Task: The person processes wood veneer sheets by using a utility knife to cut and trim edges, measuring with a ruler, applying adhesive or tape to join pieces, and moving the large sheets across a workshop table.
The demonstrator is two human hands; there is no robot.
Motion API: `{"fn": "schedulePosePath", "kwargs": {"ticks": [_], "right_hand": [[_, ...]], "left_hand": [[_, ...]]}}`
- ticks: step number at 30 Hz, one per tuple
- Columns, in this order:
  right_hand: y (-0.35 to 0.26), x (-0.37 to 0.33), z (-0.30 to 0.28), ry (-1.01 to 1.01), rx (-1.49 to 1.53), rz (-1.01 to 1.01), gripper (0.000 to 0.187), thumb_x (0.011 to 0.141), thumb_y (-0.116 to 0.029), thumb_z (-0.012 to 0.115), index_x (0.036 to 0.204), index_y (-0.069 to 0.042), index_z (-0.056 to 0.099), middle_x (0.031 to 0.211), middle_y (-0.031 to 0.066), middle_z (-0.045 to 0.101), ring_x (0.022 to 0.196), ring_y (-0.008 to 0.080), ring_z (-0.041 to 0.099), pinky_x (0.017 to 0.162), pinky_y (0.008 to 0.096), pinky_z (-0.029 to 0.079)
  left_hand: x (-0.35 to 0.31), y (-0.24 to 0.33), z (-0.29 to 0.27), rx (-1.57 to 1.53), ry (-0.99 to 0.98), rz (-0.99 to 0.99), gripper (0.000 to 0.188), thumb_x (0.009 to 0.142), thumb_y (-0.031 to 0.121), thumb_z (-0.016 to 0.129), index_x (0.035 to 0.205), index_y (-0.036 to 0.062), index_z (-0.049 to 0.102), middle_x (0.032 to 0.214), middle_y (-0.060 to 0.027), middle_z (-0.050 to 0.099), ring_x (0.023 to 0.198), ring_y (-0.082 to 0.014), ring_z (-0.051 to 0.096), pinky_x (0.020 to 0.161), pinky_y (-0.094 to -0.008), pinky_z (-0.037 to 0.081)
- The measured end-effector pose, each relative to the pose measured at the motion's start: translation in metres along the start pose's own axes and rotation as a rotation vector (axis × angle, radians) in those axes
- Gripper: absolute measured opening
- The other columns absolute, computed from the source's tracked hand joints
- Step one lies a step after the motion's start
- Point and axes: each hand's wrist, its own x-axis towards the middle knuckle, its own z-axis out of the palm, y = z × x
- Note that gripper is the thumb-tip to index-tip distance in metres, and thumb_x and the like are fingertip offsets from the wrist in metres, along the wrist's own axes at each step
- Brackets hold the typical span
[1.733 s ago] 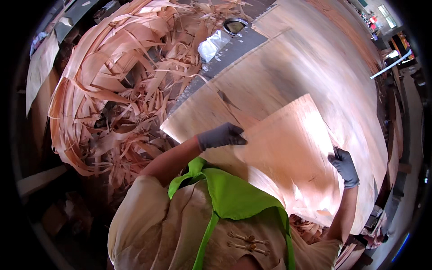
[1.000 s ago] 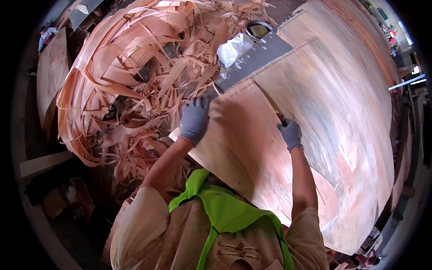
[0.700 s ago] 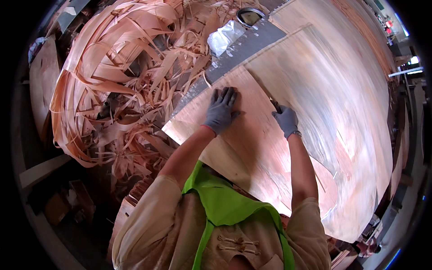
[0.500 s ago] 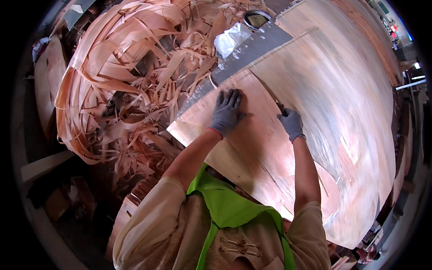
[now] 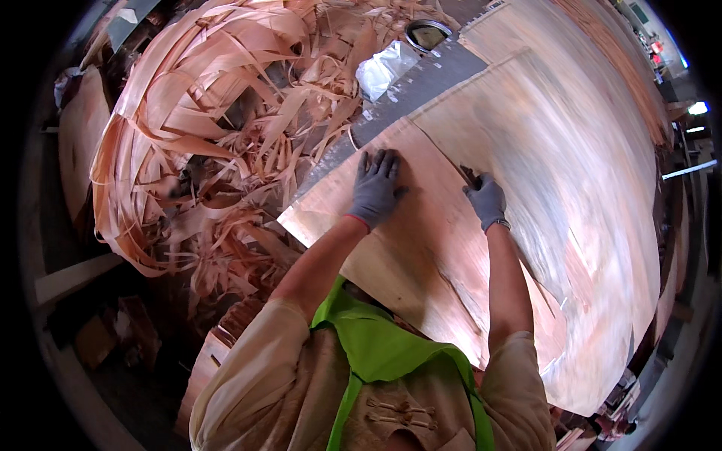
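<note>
My left hand (image 5: 376, 186), in a grey glove, lies flat with its fingers apart on a thin reddish wood veneer sheet (image 5: 429, 214). The gloved right hand (image 5: 486, 200) is closed around a small dark hand tool (image 5: 469, 175) at the right edge of that sheet. Only the tool's dark upper part shows above my fingers; the kind cannot be made out. Beneath and to the right spreads a larger pale veneer sheet (image 5: 519, 113) with grey streaks. A split runs along the reddish sheet between my forearms.
Curled veneer strips (image 5: 180, 98) heap up on the left. Beyond the sheets' far left edge are a crumpled white plastic bag (image 5: 386, 69) and a round dark-rimmed container (image 5: 429, 34). A wooden board (image 5: 77, 278) juts in at the left. Stacked veneer edges (image 5: 632, 68) lie at far right.
My right hand and the dark tool have shifted slightly away from me along the sheet's edge. The left hand stays pressed at nearly the same spot.
</note>
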Motion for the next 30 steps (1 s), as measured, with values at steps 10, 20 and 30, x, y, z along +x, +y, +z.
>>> {"fn": "schedulePosePath", "kwargs": {"ticks": [10,20,30], "right_hand": [[-0.082,-0.011,0.027,-0.161,0.041,-0.237,0.02,0.086,-0.018,0.049,0.099,-0.003,0.05,0.075,0.0238,0.061,0.068,0.0435,0.058,0.055,0.0487,0.046],[-0.139,0.091,0.058,-0.182,-0.242,-0.411,0.022,0.086,-0.017,0.044,0.098,-0.004,0.056,0.081,0.0222,0.065,0.073,0.0368,0.064,0.065,0.0468,0.051],[-0.065,-0.01,0.034,-0.227,-0.47,-0.267,0.023,0.089,-0.022,0.042,0.096,-0.002,0.051,0.081,0.0198,0.061,0.068,0.0379,0.062,0.059,0.0463,0.051]], "left_hand": [[0.07,-0.039,0.022,-0.046,0.032,0.006,0.024,0.086,0.024,0.051,0.096,0.0072,0.064,0.098,-0.0116,0.06,0.098,-0.0257,0.054,0.094,-0.0416,0.036],[0.071,-0.04,0.019,-0.039,0.15,0.089,0.041,0.081,0.017,0.046,0.12,0.0052,0.053,0.128,-0.0146,0.049,0.122,-0.0289,0.042,0.106,-0.0467,0.025],[0.07,-0.036,0.013,0.03,0.091,0.076,0.042,0.078,0.021,0.05,0.118,0.0108,0.057,0.128,-0.0096,0.05,0.122,-0.0236,0.043,0.106,-0.0584,0.018]]}}
